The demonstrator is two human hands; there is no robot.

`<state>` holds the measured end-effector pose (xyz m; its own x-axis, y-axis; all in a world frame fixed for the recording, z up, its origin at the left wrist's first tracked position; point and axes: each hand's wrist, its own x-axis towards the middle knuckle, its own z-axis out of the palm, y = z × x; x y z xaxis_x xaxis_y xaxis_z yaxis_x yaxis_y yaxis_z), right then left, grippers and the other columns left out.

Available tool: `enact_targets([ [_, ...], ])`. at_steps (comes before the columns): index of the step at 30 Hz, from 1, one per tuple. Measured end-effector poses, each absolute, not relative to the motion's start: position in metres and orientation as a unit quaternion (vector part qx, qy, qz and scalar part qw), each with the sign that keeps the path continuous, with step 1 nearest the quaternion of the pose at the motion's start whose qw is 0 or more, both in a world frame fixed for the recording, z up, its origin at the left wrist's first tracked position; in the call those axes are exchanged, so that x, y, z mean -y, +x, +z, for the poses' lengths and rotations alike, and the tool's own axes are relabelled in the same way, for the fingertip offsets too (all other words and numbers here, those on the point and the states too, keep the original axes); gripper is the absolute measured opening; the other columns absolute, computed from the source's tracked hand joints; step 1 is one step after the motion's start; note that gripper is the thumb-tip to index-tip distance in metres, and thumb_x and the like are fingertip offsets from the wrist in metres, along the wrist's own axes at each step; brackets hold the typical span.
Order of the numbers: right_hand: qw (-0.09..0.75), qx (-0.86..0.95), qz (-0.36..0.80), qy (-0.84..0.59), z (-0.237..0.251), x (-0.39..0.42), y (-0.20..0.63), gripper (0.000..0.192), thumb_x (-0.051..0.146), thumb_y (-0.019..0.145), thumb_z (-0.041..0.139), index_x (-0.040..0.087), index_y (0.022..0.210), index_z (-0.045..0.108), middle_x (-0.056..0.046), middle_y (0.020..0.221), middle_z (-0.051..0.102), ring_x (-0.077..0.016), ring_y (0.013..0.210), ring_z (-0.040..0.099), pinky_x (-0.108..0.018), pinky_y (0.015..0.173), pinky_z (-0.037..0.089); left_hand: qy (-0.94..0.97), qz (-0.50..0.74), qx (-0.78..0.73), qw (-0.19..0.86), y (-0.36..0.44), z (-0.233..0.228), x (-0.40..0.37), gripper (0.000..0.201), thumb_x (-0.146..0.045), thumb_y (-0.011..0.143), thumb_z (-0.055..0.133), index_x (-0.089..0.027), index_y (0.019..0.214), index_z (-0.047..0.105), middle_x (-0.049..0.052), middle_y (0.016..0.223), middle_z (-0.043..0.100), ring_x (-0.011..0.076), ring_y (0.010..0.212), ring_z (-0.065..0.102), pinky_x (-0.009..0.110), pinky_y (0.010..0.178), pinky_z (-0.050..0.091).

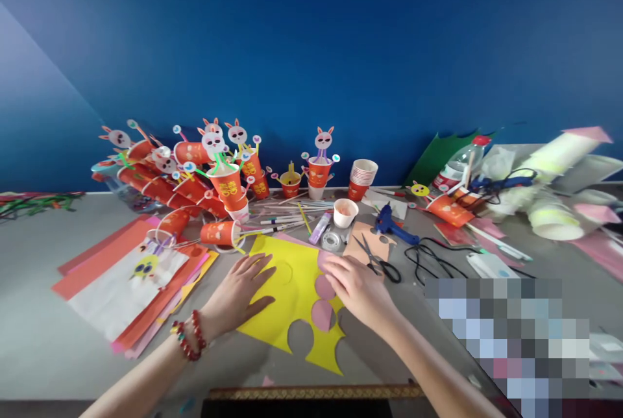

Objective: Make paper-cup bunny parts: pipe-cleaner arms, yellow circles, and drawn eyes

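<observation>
Yellow paper (292, 295) lies under both flattened hands.

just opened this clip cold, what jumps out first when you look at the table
The eye goes first to the bright yellow paper sheet with round holes cut from it, flat at the near edge, with the left hand pressed on it and the right hand at its pink paper ovals. Behind, along the blue wall, stands a crowd of red paper cups with bunny faces. Right of the hands lie black scissors and a blue glue gun.
</observation>
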<state>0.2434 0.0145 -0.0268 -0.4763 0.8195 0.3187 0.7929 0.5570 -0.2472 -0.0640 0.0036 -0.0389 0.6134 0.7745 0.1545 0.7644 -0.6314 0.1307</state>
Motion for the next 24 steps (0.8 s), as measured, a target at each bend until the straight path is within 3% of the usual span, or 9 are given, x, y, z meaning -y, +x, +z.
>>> enact_targets([
  [4, 0.127, 0.840, -0.010, -0.528, -0.025, -0.034, 0.240, 0.021, 0.017, 0.090, 0.059, 0.018, 0.110, 0.066, -0.011, 0.111, 0.070, -0.0274, 0.100, 0.066, -0.039, 0.085, 0.052, 0.904, 0.057, -0.422, 0.034, -0.055, -0.052, -0.007, 0.071, -0.060, 0.090, 0.055, -0.026, 0.150, 0.036, 0.014, 0.157, 0.037, 0.0355, 0.142, 0.035, 0.056, 0.114, 0.033],
  [12, 0.061, 0.817, -0.042, -0.572, -0.026, -0.035, 0.239, 0.019, 0.026, 0.086, 0.067, 0.016, 0.101, 0.061, -0.013, 0.095, 0.069, -0.0311, 0.093, 0.064, -0.040, 0.079, 0.047, 0.910, 0.061, -0.410, 0.037, -0.059, -0.064, -0.006, 0.077, -0.068, 0.088, 0.048, -0.022, 0.149, 0.038, 0.015, 0.157, 0.036, 0.0334, 0.144, 0.033, 0.051, 0.116, 0.030],
  [19, 0.086, 0.812, 0.012, -0.577, -0.034, -0.037, 0.242, 0.021, 0.018, 0.082, 0.066, 0.018, 0.103, 0.061, -0.012, 0.101, 0.069, -0.0281, 0.095, 0.065, -0.034, 0.077, 0.046, 0.911, 0.075, -0.404, 0.043, -0.060, -0.066, -0.006, 0.077, -0.068, 0.089, 0.048, -0.022, 0.150, 0.037, 0.017, 0.157, 0.035, 0.0344, 0.145, 0.031, 0.052, 0.116, 0.029],
  [24, 0.121, 0.812, 0.046, -0.569, -0.036, -0.039, 0.242, 0.010, 0.014, 0.080, 0.064, 0.020, 0.089, 0.062, -0.007, 0.090, 0.069, -0.0238, 0.089, 0.066, -0.028, 0.071, 0.044, 0.911, 0.081, -0.401, 0.041, -0.061, -0.069, -0.006, 0.078, -0.069, 0.089, 0.046, -0.020, 0.149, 0.038, 0.018, 0.156, 0.036, 0.0346, 0.144, 0.032, 0.052, 0.116, 0.029],
])
